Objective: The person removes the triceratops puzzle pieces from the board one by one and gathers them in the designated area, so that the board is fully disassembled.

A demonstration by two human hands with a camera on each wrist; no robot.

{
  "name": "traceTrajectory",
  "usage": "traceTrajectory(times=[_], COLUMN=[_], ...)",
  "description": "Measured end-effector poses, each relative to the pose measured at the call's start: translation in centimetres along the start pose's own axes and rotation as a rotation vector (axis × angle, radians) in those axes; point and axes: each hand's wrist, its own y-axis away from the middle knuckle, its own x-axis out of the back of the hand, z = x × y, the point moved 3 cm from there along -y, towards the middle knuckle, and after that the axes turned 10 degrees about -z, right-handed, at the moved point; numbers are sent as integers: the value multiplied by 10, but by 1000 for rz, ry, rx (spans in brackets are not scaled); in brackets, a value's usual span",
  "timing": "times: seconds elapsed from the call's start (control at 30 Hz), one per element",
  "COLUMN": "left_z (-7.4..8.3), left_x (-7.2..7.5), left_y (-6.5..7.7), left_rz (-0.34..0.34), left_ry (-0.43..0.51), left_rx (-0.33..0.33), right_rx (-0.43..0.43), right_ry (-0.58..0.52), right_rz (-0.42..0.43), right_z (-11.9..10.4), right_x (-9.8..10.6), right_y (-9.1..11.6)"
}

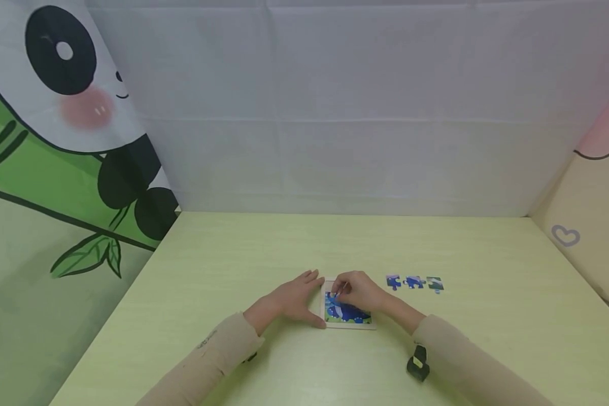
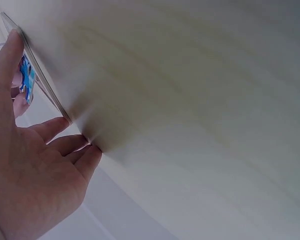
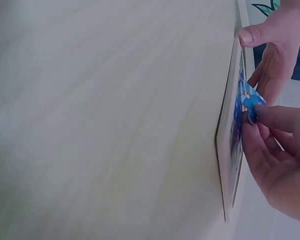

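Note:
A small jigsaw puzzle tray [image 1: 350, 326] with a pale rim and a blue dinosaur picture lies on the table. My left hand [image 1: 295, 299] rests at its left side, thumb at the near corner and fingers spread toward the far one. In the left wrist view, the thumb and forefinger touch the tray's edge, while the other fingertips rest on the table. Over the tray's upper left part, my right hand [image 1: 361, 291] pinches a blue puzzle piece [image 3: 252, 103] between thumb and fingers. That piece is tilted close above the picture, whose upper part the right hand hides.
Three loose puzzle pieces [image 1: 414, 282] lie in a row on the table [image 1: 233, 248], to the right of the tray and beyond the right forearm. A white cloth [image 1: 335, 113] hangs behind the table. Printed panels [image 1: 76, 192] stand at the sides.

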Motion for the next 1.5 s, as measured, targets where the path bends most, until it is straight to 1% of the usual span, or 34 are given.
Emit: traceTrajectory(times=[0.07,0.23,0.33,0.5,0.8,0.93,1.1,1.2,1.33,1.5], left_z=[0,1,2,1,1,1,-1,-2,-3,-2], left_x=[0,-1,-1,-2,-4,-4,-5,-7,-7,-7], left_y=[1,3,4,4,6,8,9,9,10,12], left_rz=[-2,-8,-5,-5,-9,-10,-6,-6,-6,-8], left_ry=[-3,-6,-7,-9,-13,-6,-14,-22,-6,-8], left_rx=[-2,-4,-8,-10,-9,-13,-16,-15,-12,-12], right_rx=[-17,-93,-120,-131,-198,-197,-169,-158,-155,-140], right_ry=[-22,-125,-161,-185,-227,-228,-209,-210,-203,-196], right_rz=[-6,-30,-32,-24,3,9,10,9,18,38], right_z=[2,6,6,3,-2,-3,-2,-1,1,10], right_x=[0,-1,-2,-4,-6,-5,0,5,14,24], right_y=[-1,-1,-1,-1,0,2,7,13,22,34])
